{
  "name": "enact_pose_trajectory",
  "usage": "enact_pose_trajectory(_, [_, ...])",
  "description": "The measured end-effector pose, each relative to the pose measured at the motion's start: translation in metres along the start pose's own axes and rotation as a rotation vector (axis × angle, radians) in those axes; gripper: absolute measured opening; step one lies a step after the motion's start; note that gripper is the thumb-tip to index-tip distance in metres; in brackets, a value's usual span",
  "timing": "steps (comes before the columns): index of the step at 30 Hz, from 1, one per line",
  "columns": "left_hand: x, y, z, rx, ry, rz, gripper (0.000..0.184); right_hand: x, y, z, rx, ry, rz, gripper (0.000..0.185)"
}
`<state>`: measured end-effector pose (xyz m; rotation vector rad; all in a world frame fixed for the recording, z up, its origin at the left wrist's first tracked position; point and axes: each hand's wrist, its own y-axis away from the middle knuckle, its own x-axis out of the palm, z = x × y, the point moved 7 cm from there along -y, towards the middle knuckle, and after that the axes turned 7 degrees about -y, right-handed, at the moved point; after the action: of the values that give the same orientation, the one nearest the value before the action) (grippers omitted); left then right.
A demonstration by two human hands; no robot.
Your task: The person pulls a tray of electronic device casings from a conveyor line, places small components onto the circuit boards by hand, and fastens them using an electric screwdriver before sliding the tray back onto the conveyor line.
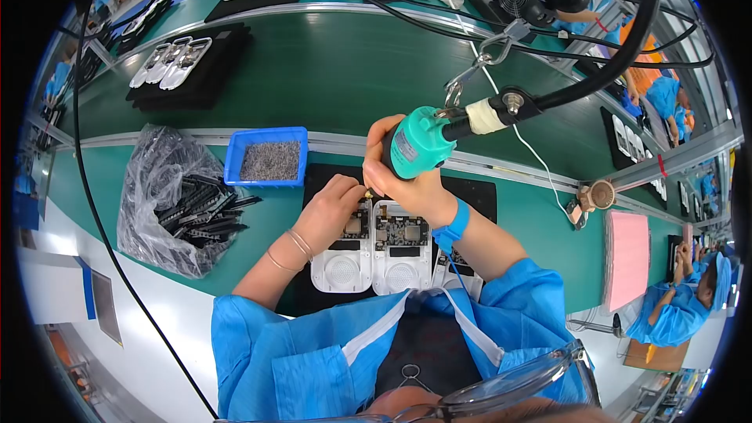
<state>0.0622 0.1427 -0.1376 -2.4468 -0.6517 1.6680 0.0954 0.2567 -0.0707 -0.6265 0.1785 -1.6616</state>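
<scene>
R hand (415, 190) wrapped round green driver (419, 139), hook (468, 75) above prob. taking wt; L hand (332, 204) just left of that grip, prob. steadying white housing (342, 272), nearer body; its pinch can't tell; parts bin (234, 158) farther left, handy

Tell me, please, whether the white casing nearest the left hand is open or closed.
Open: the circuit board inside the white casing shows uncovered beside the left hand.
</scene>
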Motion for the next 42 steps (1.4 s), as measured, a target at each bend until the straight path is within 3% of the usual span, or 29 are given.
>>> enact_pose_trajectory(11, [0.001,0.000,0.005,-0.036,0.039,-0.003,0.030,-0.002,-0.003,-0.011,0.004,0.027,0.010,0.026])
enact_pose_trajectory(24, [0.002,0.001,0.005,-0.046,0.052,-0.015,0.029,-0.005,-0.008,-0.039,0.186,-0.071,-0.039,0.023])
enact_pose_trajectory(30, [0.002,0.002,0.005,-0.045,0.061,-0.024,0.029,-0.003,-0.005,-0.016,0.046,0.043,-0.038,0.022])
enact_pose_trajectory(34, [0.002,0.004,0.004,-0.039,0.035,-0.038,0.031,0.002,0.000,-0.016,0.105,-0.088,-0.014,0.023])
enact_pose_trajectory(42, [0.004,0.000,0.008,0.027,0.000,-0.028,0.034,-0.008,0.003,-0.023,0.060,0.109,0.016,0.026])
